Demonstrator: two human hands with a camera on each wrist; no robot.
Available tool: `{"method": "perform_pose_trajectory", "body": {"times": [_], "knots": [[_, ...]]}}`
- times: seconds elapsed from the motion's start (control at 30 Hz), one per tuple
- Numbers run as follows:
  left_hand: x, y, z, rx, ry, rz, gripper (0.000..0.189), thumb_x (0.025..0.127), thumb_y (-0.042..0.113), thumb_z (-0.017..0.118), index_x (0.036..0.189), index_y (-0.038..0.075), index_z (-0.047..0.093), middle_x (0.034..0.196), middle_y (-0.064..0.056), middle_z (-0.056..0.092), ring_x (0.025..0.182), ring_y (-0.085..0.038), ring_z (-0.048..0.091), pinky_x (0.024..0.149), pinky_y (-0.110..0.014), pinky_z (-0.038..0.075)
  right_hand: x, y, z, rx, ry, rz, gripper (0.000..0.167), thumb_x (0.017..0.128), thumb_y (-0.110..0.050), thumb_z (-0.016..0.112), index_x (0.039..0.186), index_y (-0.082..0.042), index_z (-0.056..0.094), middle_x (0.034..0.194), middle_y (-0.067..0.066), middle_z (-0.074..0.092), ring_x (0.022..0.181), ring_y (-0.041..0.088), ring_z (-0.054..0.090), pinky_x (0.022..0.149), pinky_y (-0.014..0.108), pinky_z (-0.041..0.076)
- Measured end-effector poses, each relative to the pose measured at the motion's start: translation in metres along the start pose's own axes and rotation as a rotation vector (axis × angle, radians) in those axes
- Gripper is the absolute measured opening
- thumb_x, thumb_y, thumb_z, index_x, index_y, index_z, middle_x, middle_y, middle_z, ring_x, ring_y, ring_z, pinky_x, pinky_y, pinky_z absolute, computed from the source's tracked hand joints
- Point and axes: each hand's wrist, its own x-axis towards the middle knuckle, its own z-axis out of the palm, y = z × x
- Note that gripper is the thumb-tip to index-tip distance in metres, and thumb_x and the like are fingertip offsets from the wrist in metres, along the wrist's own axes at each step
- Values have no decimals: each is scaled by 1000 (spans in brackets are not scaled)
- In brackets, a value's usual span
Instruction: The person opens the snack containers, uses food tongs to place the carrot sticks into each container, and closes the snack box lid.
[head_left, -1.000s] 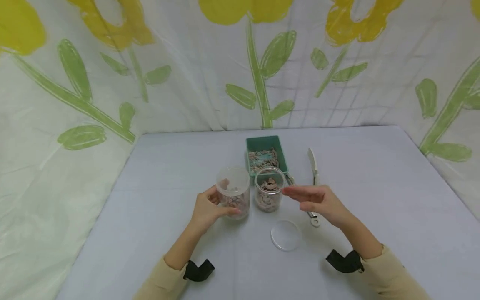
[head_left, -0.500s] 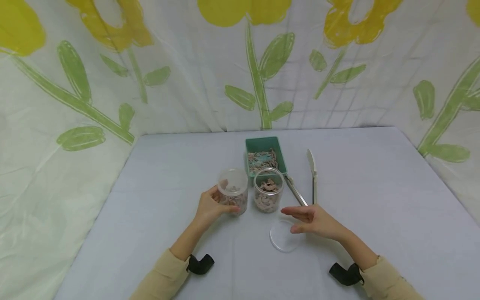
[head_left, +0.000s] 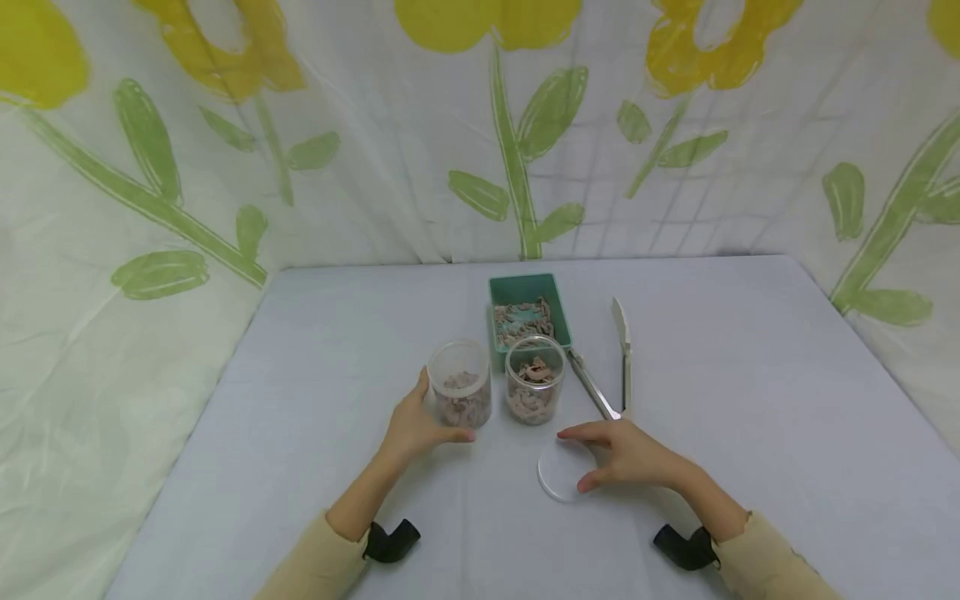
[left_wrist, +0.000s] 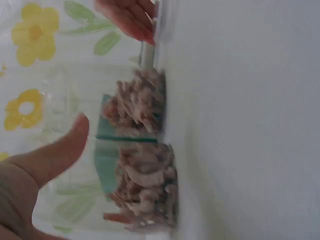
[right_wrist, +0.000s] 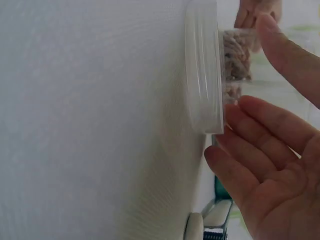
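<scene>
My left hand (head_left: 412, 429) stands around the left side of a clear jar (head_left: 461, 404) with a frosted-looking top, part full of brownish-pink strips. In the left wrist view its thumb (left_wrist: 70, 147) is held away from the jar wall. To the right is a second clear jar (head_left: 534, 404), open at the top, with similar strips inside. My right hand (head_left: 630, 454) hovers over a clear round lid (head_left: 551, 482) lying on the table. Its fingers and thumb are spread apart over the lid, without a grip. The right wrist view shows the lid (right_wrist: 204, 75) close to the fingertips.
Behind the jars stands a green tray (head_left: 516, 287) holding more strips. Metal tongs (head_left: 627, 379) with pale tips lie spread to the right, partly hidden by my right hand. A white cloth covers the table (head_left: 337, 333); a flower-printed sheet hangs behind.
My right hand has come down from beside the right jar to the lid. The left jar has shifted slightly, and my left thumb has moved off it.
</scene>
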Motion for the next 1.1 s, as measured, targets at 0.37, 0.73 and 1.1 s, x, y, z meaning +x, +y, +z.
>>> {"method": "perform_pose_trajectory", "body": {"times": [0.37,0.73,1.1], "knots": [[-68,43,7,-197,55,178,104,72,15,87,149,-10,22,155,-23,22,142,-38,22,111,-48,26,0,-10,11,-270,-13,-16,87,65,-31,89,133,8,53,135,19,56,125,37,51,103,48,41],[-56,40,10,-151,115,67,123,68,21,90,153,-5,5,158,-23,10,144,-40,14,114,-55,19,2,-12,13,-334,-7,-57,90,62,-35,90,132,9,53,132,22,57,122,38,53,100,48,43],[3,11,12,-297,44,143,80,69,-4,84,138,-9,45,140,-25,48,135,-38,39,111,-44,30,3,-15,15,-331,-33,-30,84,63,-24,91,131,9,55,134,21,56,123,38,52,101,47,43]]}}
